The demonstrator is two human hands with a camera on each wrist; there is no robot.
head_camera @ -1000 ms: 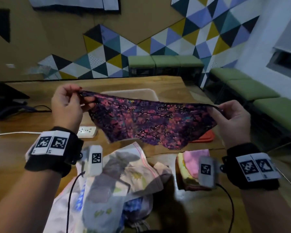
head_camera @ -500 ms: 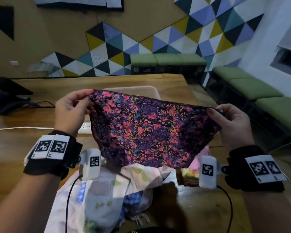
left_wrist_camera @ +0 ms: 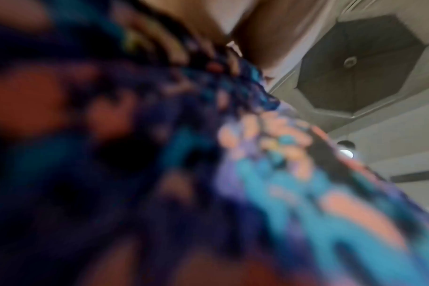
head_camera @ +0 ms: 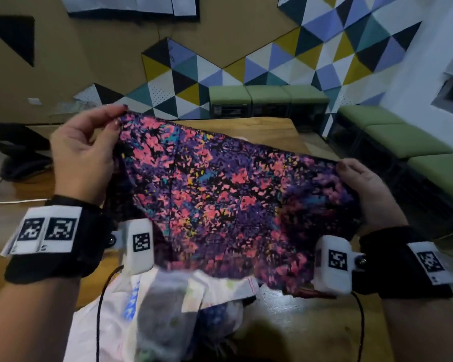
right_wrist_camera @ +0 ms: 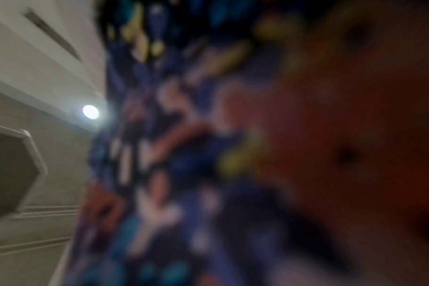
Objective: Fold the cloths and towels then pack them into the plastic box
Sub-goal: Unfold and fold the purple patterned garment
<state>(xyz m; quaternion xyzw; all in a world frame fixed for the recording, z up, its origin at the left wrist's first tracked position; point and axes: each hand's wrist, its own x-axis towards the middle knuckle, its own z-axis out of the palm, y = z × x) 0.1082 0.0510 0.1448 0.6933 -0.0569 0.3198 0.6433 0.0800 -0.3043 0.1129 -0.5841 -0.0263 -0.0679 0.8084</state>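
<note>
A dark cloth with a pink, purple and blue speckled print [head_camera: 220,199] hangs spread in the air above the wooden table [head_camera: 324,325]. My left hand [head_camera: 89,152] pinches its upper left corner, raised higher than the other side. My right hand [head_camera: 364,189] pinches the upper right corner. Both wrist views are blurred and filled by the same printed cloth [left_wrist_camera: 269,174] [right_wrist_camera: 172,154] close to the lens. The plastic box is almost wholly hidden behind the cloth. A heap of pale cloths [head_camera: 152,317] lies on the table below my hands.
Green benches [head_camera: 408,142] line the right wall and stools [head_camera: 267,96] stand past the table's far edge. A dark object [head_camera: 16,152] and a white cable [head_camera: 16,201] sit at the table's left.
The cloth has been lifted and turned upright, so it now hangs as a taller spread sheet. My left hand rose higher, and the box and folded stack are now covered by it.
</note>
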